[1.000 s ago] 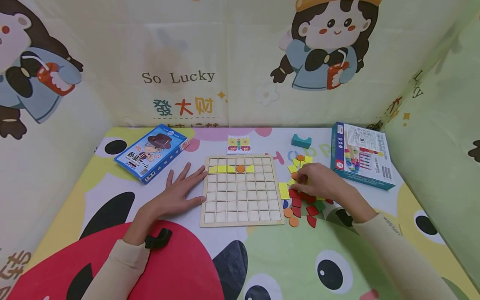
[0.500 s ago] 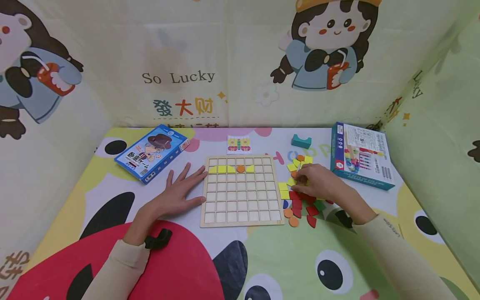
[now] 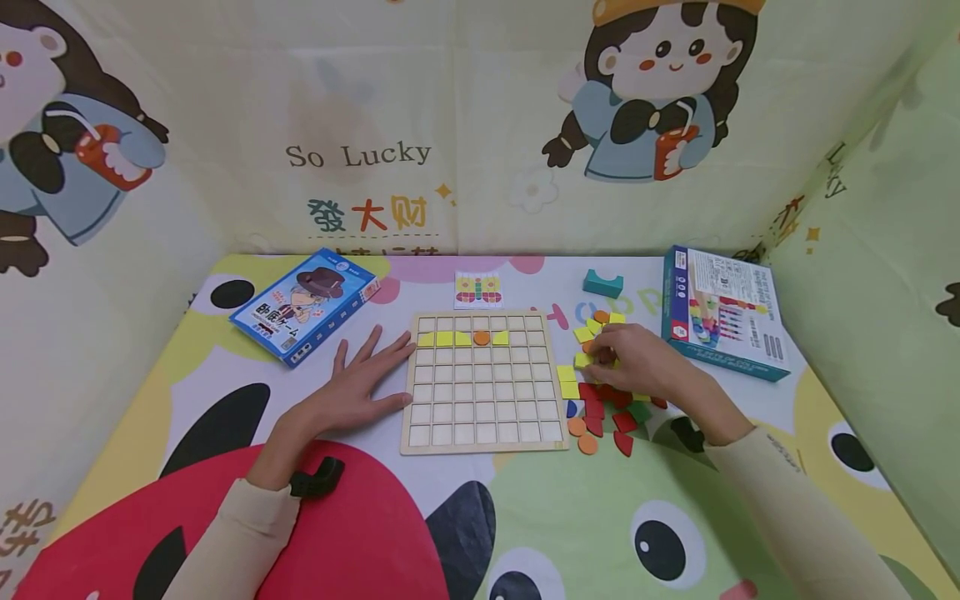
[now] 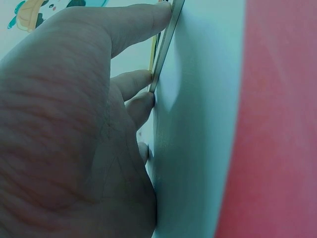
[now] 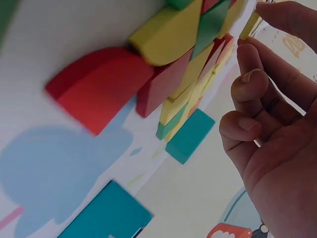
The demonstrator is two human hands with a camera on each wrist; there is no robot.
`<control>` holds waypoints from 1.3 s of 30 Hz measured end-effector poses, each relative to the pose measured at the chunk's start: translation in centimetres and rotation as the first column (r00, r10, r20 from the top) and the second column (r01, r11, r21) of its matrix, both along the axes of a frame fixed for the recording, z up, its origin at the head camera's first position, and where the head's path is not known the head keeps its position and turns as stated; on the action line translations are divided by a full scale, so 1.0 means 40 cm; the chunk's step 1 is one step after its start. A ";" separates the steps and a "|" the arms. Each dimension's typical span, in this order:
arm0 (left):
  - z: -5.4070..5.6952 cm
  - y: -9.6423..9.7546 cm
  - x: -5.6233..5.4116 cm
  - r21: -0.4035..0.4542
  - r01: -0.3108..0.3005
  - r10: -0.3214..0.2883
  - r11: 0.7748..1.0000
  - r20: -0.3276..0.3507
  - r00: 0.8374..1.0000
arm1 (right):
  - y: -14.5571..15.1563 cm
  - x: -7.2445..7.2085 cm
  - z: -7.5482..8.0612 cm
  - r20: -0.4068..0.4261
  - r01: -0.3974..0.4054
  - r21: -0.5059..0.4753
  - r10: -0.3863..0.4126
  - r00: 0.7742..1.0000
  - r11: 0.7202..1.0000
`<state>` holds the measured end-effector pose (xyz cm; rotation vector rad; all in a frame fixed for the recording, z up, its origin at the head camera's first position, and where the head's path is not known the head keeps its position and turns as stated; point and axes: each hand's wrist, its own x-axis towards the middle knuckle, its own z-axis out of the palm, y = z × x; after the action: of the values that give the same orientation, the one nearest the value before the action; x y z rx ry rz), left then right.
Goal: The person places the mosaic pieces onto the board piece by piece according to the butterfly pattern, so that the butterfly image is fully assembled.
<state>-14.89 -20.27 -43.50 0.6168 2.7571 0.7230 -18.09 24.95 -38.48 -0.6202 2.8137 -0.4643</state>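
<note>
Since the earlier frame, a yellow tile (image 5: 249, 26) has shifted slightly at the right hand (image 3: 639, 363). The board (image 3: 486, 412), left of that hand, bears one row of pieces (image 3: 445, 338); the left hand (image 3: 352, 393), fingers spread, touches its edge. Right thumb and forefinger pinch the tile, evidently not yet placed.
</note>
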 end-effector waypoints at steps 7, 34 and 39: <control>0.000 -0.001 -0.001 -0.006 -0.002 0.002 1.000 0.004 1.000 | -0.052 -0.026 0.006 -0.054 -0.045 -0.045 0.043 0.998 0.998; 0.003 0.007 0.001 -0.004 -0.004 0.005 1.000 0.014 1.000 | -0.218 -0.111 -0.010 -0.073 -0.123 0.046 0.126 0.989 0.991; 0.004 0.006 0.001 -0.002 -0.007 0.007 1.000 0.015 1.000 | -0.219 -0.111 -0.012 -0.070 -0.121 0.032 0.123 0.990 0.992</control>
<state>-14.83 -20.03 -43.33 0.5992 2.7475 0.7230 -22.53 16.17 -38.95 -0.8130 2.8224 -0.3868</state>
